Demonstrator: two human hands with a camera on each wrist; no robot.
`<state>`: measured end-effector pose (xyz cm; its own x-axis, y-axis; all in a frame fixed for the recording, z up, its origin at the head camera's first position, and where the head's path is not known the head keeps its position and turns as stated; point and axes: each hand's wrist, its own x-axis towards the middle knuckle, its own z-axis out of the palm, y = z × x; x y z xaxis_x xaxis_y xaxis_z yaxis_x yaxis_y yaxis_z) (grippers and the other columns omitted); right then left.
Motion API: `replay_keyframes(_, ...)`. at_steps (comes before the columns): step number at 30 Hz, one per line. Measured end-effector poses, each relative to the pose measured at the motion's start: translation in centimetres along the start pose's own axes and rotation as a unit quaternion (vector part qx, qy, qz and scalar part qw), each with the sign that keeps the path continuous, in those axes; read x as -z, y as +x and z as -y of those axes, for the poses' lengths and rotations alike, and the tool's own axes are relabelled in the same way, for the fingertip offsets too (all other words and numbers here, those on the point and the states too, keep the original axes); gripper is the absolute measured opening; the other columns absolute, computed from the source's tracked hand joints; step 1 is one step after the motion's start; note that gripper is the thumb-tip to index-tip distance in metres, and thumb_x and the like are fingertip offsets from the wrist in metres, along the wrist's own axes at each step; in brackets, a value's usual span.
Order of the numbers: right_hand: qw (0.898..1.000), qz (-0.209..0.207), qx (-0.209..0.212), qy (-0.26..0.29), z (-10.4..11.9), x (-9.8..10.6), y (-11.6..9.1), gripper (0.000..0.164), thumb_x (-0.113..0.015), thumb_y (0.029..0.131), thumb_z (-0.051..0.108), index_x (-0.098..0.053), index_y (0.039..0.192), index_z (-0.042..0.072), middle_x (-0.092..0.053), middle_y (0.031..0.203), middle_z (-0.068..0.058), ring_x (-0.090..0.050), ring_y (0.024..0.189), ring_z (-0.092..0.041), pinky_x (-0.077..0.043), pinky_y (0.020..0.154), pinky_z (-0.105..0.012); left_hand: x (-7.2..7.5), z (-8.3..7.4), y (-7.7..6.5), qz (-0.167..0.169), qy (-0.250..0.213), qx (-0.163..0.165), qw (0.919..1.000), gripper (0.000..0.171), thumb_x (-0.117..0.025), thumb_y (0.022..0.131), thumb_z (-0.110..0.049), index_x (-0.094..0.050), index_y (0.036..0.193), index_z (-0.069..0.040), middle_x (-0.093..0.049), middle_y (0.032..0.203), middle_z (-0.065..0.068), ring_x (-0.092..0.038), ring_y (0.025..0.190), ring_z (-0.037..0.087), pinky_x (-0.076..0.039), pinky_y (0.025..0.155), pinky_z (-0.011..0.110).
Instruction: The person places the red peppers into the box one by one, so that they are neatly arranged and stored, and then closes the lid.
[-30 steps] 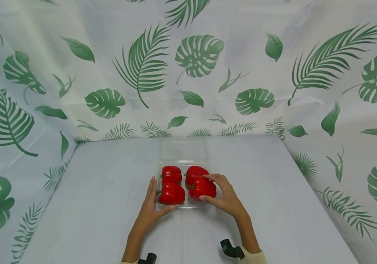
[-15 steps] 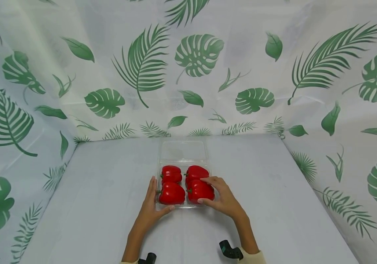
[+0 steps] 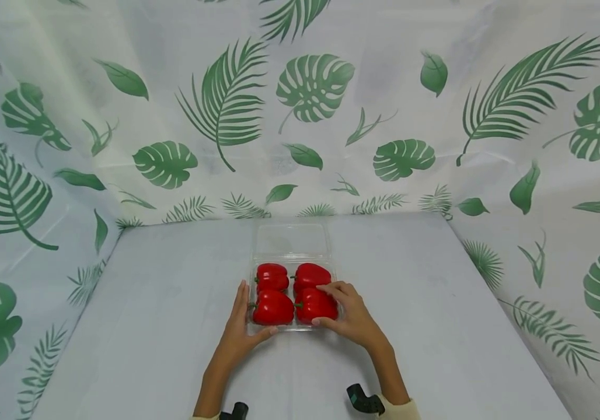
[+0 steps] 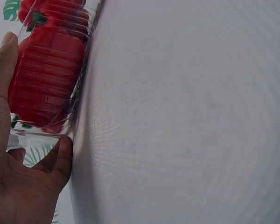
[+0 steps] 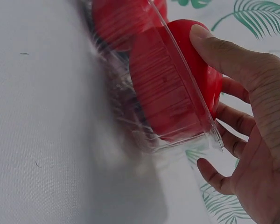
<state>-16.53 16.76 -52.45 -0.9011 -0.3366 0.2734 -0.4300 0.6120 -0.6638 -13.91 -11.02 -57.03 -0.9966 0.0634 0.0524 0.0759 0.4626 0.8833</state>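
A clear plastic clamshell box (image 3: 290, 328) lies with its lid laid back, holding several red bell peppers with green stems. My right hand (image 3: 355, 316) grips the front right bell pepper (image 3: 313, 306) between thumb and fingers. In the right wrist view, the thumb presses the side of this pepper (image 5: 196, 51), which sits low in the box and bulges past the rim. My left hand (image 3: 237, 335) keeps its fingers straight along the box's left side, thumb at the front edge. The left wrist view shows that hand (image 4: 23, 186) round the box corner, beside the front left pepper (image 4: 49, 70).
The transparent lid (image 3: 292, 240) extends behind the box toward the back edge of the white-covered table (image 3: 163, 326). A leaf-patterned curtain (image 3: 247, 186) encloses the back and sides. Black wrist-worn devices (image 3: 365, 399) show at both forearms.
My right hand has moved slightly left and down, carrying the front right bell pepper with it into its corner of the box. The left hand has stayed in place.
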Motion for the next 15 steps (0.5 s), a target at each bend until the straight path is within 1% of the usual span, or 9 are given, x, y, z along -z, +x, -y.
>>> replay_keyframes(3,1.0,-0.001,0.003,-0.016,0.09,0.1,0.11,0.071,-0.087,0.069,0.038,-0.061,0.132,0.018,-0.06,0.124,-0.005,-0.054,0.114,-0.021,-0.059,0.086,-0.042,0.17,-0.22,0.11,-0.001,0.002,-0.001,1.0,0.118,-0.081,0.073,-0.051,-0.006,0.159,-0.02,-0.006,0.166,0.002,-0.018,0.151,0.034,-0.038,0.109,0.053)
replay_keyframes(8,1.0,-0.005,0.007,-0.026,0.1,0.18,0.1,0.074,-0.087,0.069,0.04,-0.059,0.134,0.02,-0.06,0.124,-0.005,-0.055,0.114,-0.021,-0.057,0.087,-0.043,0.21,-0.37,0.13,0.004,0.006,0.002,1.0,0.118,-0.081,0.073,-0.05,-0.005,0.159,-0.02,-0.005,0.166,0.002,-0.017,0.151,0.034,-0.037,0.109,0.053)
replay_keyframes(11,1.0,-0.014,0.013,-0.023,0.09,0.11,0.07,0.072,-0.086,0.07,0.04,-0.059,0.134,0.022,-0.06,0.123,-0.004,-0.055,0.114,-0.021,-0.056,0.086,-0.044,0.12,-0.35,0.01,0.004,0.008,0.006,0.9999,0.118,-0.082,0.074,-0.047,-0.003,0.159,-0.023,-0.006,0.166,0.002,-0.017,0.151,0.033,-0.036,0.11,0.053)
replay_keyframes(15,0.999,-0.026,0.022,-0.022,0.06,-0.16,0.09,0.063,-0.084,0.073,0.038,-0.063,0.13,0.022,-0.06,0.122,-0.004,-0.055,0.114,-0.021,-0.057,0.086,-0.043,0.02,-0.37,-0.12,0.002,0.009,0.01,0.9999,0.118,-0.083,0.074,-0.044,-0.002,0.158,-0.026,-0.006,0.166,0.001,-0.016,0.152,0.032,-0.035,0.111,0.052)
